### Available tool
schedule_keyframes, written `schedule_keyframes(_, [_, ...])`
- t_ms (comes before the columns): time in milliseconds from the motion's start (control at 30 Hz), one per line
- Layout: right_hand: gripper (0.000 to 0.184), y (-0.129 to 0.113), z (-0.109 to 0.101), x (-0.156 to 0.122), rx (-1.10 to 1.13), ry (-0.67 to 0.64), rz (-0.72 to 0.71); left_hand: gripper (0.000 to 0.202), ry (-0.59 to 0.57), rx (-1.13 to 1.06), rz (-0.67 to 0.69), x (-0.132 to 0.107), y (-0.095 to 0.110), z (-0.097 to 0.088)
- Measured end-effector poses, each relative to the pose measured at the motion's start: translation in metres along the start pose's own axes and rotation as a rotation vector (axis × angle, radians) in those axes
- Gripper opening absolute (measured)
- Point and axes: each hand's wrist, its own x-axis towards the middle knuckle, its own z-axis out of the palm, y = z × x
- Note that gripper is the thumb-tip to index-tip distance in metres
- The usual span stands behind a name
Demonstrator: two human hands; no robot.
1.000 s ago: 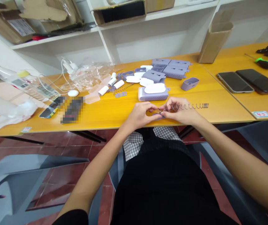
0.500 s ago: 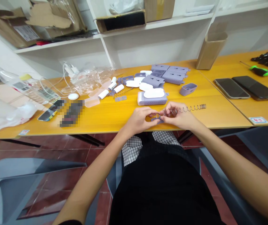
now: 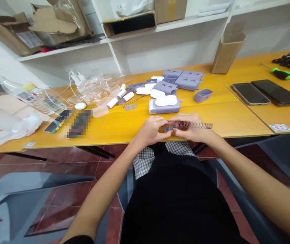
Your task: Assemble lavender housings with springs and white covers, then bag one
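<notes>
Near the front edge of the table, my left hand (image 3: 153,130) is closed on a small flat purple-grey plastic plate (image 3: 169,128). My right hand (image 3: 192,130) meets it from the right, its fingers closed around the end of a long metal coil spring (image 3: 198,125). The spring's free end sticks out to the right over that hand. Where spring and plate meet is partly hidden by my fingers. Just beyond my hands lies a purple-grey perforated housing (image 3: 165,107) with a white oval cap (image 3: 166,100) on it.
Farther back are purple housings (image 3: 187,82), white rollers (image 3: 112,103), another spring (image 3: 136,99) and a similar flat plate (image 3: 131,107). An oval purple cup (image 3: 203,96) stands to the right. Two phones (image 3: 251,93), a screwdriver (image 3: 282,73) and a cardboard holder (image 3: 228,52) are farther right.
The spring's free end has swung down and left, and it now lies closer over my right hand. My right fingers have come nearer to the left ones at the plate.
</notes>
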Motion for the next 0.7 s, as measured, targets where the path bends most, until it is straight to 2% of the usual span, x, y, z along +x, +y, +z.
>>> schedule_keyframes(133, [0.022, -0.002, -0.002, -0.002, -0.057, -0.039, -0.035, 0.021, 0.004, -0.031, -0.022, 0.001, 0.001, 0.0])
schedule_keyframes(400, [0.005, -0.012, -0.002, 0.0, -0.058, -0.084, 0.034, 0.016, -0.03, -0.058, 0.015, 0.002, -0.001, 0.0])
schedule_keyframes(700, [0.007, 0.0, -0.003, -0.001, 0.031, -0.046, 0.086, 0.018, 0.014, -0.04, -0.036, 0.001, -0.001, 0.002])
